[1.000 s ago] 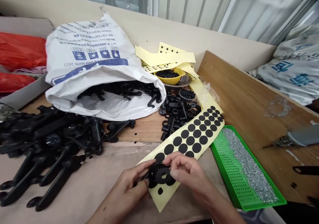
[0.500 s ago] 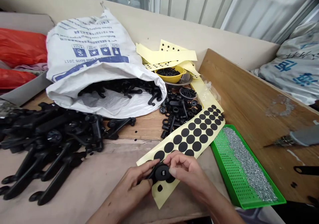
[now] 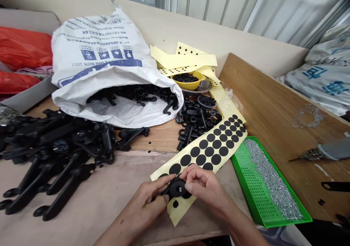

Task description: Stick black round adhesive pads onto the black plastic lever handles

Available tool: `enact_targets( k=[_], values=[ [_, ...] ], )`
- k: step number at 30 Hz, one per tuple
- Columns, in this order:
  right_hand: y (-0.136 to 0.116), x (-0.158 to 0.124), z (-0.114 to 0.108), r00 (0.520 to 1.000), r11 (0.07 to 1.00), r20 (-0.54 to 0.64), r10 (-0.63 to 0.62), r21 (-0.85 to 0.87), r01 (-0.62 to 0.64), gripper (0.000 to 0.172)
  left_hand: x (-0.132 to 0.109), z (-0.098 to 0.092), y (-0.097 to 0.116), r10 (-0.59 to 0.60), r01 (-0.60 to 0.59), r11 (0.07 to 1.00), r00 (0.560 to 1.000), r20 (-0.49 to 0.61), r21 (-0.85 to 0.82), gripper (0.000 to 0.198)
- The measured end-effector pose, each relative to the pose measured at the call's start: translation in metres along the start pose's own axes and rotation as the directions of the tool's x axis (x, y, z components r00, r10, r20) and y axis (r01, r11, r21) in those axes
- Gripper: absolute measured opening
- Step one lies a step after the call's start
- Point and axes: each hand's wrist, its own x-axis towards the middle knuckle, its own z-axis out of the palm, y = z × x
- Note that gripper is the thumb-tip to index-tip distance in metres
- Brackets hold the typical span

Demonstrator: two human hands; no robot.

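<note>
My left hand point(image 3: 149, 198) grips a black plastic crank handle point(image 3: 177, 187), thumb below and forefinger along the upper side. Its round end faces up, with a small bright slot in the middle. At the right edge of that disc, the thumb and bent fingers of my right hand point(image 3: 203, 186) press in on the same handle; whether something thin is pinched there too, I cannot tell. Under both hands lies a yellow backing sheet point(image 3: 188, 167) with rows of round black stickers, partly covered by my fingers. A single small black sticker point(image 3: 175, 204) shows near its lower end.
Many black crank handles point(image 3: 65, 166) are piled at left. A white woven sack point(image 3: 95, 56) lies open with more inside. Loose black parts point(image 3: 195, 120), a yellow bowl point(image 3: 201, 79) and a green basket point(image 3: 251, 202) of metal screws stand further right, near a power screwdriver point(image 3: 325, 153).
The view has shifted very slightly. Both hands stay at the round end of the crank handle, which has tilted a little; nothing has been let go.
</note>
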Motion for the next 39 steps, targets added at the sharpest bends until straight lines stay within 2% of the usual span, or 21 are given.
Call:
enact_targets(
  k=[7, 13, 23, 28, 39],
  values=[
    [0.004, 0.000, 0.000, 1.000, 1.000, 0.004, -0.011, -0.010, 0.011, 0.018, 0.000, 0.002, -0.002, -0.008, 0.009, 1.000, 1.000, 0.026, -0.020, 0.045],
    [0.005, 0.000, -0.001, 0.999, 1.000, 0.023, -0.026, -0.011, 0.026, 0.017, 0.002, 0.003, -0.006, -0.018, 0.019, 0.999, 1.000, -0.021, 0.034, 0.050],
    [0.000, -0.002, -0.002, 0.999, 0.999, 0.042, 0.034, 0.034, -0.036, 0.026, -0.003, 0.001, 0.005, -0.023, 0.021, 0.995, 1.000, 0.021, 0.101, 0.044],
    [0.004, -0.001, -0.002, 0.997, 1.000, 0.073, 0.008, 0.022, -0.010, 0.021, -0.005, 0.001, 0.000, -0.034, 0.037, 0.992, 0.999, -0.026, 0.118, 0.042],
    [0.009, 0.003, -0.002, 0.996, 0.997, 0.070, -0.052, -0.060, 0.056, 0.012, 0.002, 0.003, -0.011, -0.048, 0.048, 0.998, 0.999, 0.010, 0.035, 0.045]
  ],
)
